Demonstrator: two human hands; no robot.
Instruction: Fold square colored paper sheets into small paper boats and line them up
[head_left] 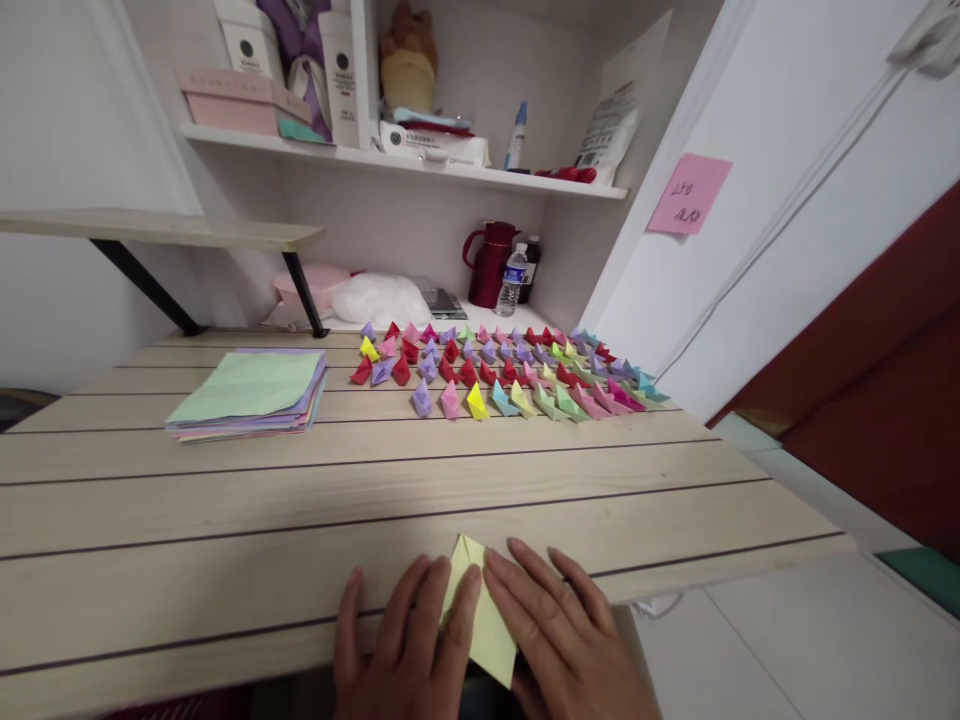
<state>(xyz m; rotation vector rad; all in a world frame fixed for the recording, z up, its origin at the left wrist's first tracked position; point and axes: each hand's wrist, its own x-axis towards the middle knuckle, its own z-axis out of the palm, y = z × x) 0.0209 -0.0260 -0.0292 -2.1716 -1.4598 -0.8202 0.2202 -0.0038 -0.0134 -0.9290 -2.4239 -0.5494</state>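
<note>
A pale yellow sheet of paper [484, 620], partly folded, lies at the near edge of the wooden table [300, 500]. My left hand [405, 640] presses its left side with flat fingers. My right hand [562, 630] lies flat along its right side. Both hands press the paper down against the table; neither grips it. Farther back stand rows of several small folded paper boats [510, 375] in red, purple, pink, yellow and green. A stack of coloured square paper sheets [251, 392] sits at the left, a pale green sheet on top.
A wall shelf [405, 165] holds boxes, bottles and a bag. Below it stand a red jug [491, 262], a water bottle [513, 280], a pink bowl and a white plastic bag. A wooden side shelf [157, 230] juts in at the left. A pink note [688, 193] sticks on the right wall.
</note>
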